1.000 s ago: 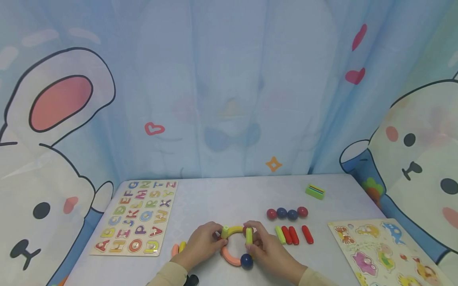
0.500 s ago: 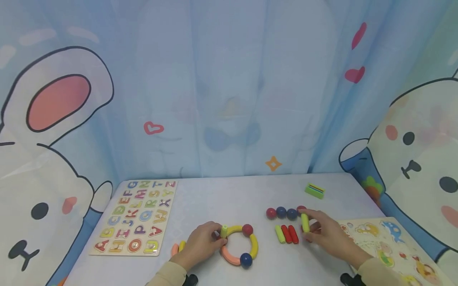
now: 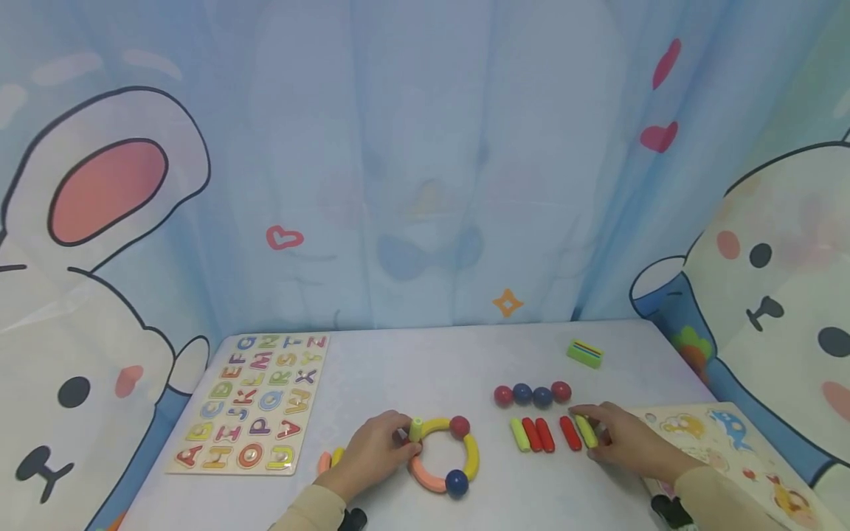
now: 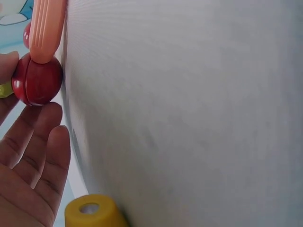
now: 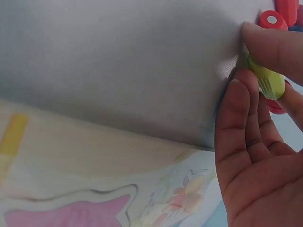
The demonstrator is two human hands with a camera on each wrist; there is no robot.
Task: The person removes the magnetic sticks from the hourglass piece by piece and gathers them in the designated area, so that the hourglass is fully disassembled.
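My left hand (image 3: pixel 374 453) grips a red ball (image 4: pixel 40 80) at the left side of a ring of curved magnetic pieces. A yellow-green stick (image 3: pixel 415 429) stands up from that ball. The ring shows yellow curved sticks (image 3: pixel 471 457), a salmon curved stick (image 3: pixel 427 476), another red ball (image 3: pixel 460 426) and a dark blue ball (image 3: pixel 457 483). Over at the right, my right hand (image 3: pixel 627 446) pinches a second yellow-green stick (image 3: pixel 586 432) between thumb and fingers, low at the table, just right of a red stick (image 3: pixel 569 433).
More sticks (image 3: pixel 533 435), one yellow-green and two red, lie left of the right hand. Behind them is a row of red and blue balls (image 3: pixel 532 395). An alphabet board (image 3: pixel 249 405), an animal puzzle board (image 3: pixel 730 457) and a small green block (image 3: pixel 585 354) also lie on the table.
My right hand has carried the yellow-green stick from the ring to the right and lowered it beside the lone red stick. The left hand has stayed at the ring.
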